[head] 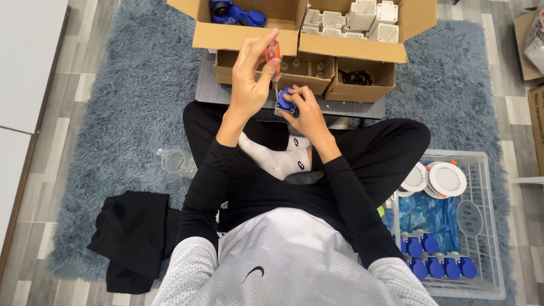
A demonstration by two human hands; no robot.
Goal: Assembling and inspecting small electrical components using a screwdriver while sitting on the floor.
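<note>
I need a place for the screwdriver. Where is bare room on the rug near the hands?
Bare rug lies left of the boxes, above the bottle. More lies right of the boxes, above the crate. The lap, under the left hand and right hand, is crowded.

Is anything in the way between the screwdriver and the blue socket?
Nothing visible. The left hand holds the orange screwdriver straight above the blue socket, which the right hand grips; the tip reaches it.
</note>
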